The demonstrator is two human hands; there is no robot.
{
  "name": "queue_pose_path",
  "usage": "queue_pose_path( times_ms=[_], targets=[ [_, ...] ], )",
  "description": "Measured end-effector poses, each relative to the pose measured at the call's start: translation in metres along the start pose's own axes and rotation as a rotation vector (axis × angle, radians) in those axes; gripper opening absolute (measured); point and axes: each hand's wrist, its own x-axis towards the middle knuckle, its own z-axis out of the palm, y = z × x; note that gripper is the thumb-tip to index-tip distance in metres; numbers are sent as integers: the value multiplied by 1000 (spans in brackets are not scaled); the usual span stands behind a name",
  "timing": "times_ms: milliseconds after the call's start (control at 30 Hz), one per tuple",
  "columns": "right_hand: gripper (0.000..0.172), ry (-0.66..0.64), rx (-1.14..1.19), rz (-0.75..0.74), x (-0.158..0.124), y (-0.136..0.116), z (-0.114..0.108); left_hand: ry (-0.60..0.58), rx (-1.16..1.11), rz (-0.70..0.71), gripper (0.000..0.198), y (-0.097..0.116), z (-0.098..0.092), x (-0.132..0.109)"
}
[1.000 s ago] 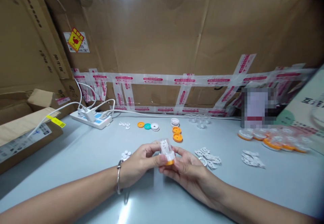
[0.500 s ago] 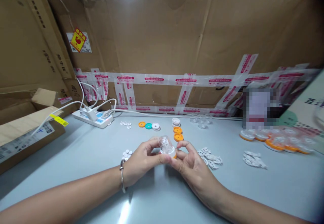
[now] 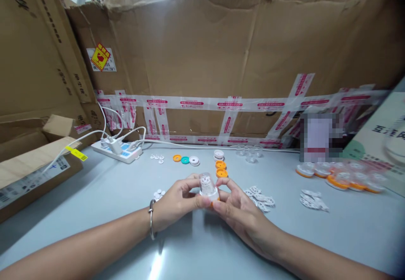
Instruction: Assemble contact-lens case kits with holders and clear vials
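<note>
Between my hands, above the table, is a small clear-domed capsule [image 3: 207,186] with a white and orange base and white parts visible inside the dome. My left hand [image 3: 182,197] grips it from the left, thumb on the base and fingers behind. From the right, my right hand [image 3: 236,202] pinches the base with thumb and fingers. Just beyond the capsule stand orange rings [image 3: 222,173] and a stack of white rings [image 3: 218,155]. White openwork pieces [image 3: 261,198] lie right of my right hand, and small white discs [image 3: 159,194] lie partly hidden behind my left hand.
Several domed capsules [image 3: 346,178] sit at the right, near another pile of white pieces [image 3: 313,200]. Clear domes [image 3: 251,155] stand at the back. Orange, teal and white rings [image 3: 185,160] lie left of centre. A power strip [image 3: 117,150] and cardboard box [image 3: 41,170] occupy the left.
The capsule has turned more upright between my hands, its white contents facing me more. Both hands keep hold of it. The camera view has tilted slightly upward.
</note>
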Motion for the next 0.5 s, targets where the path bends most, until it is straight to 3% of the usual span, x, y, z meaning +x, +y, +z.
queue_pose_path(
  times_ms=[133,267,333,400,500],
  targets=[
    [48,-17,-115,21,3,-7,-4,20,80,16,34,-3,3,0],
    [50,22,-404,-39,9,-25,-10,85,163,55,54,-6,1,-1],
    [43,186,-628,-123,13,-43,-18,119,198,50,47,-4,0,-1],
    [41,443,-865,-217,13,-65,-34,163,230,27,34,0,0,-2],
    [42,670,-987,-297,0,-99,-67,238,248,4,25,5,0,-2]
  ],
)
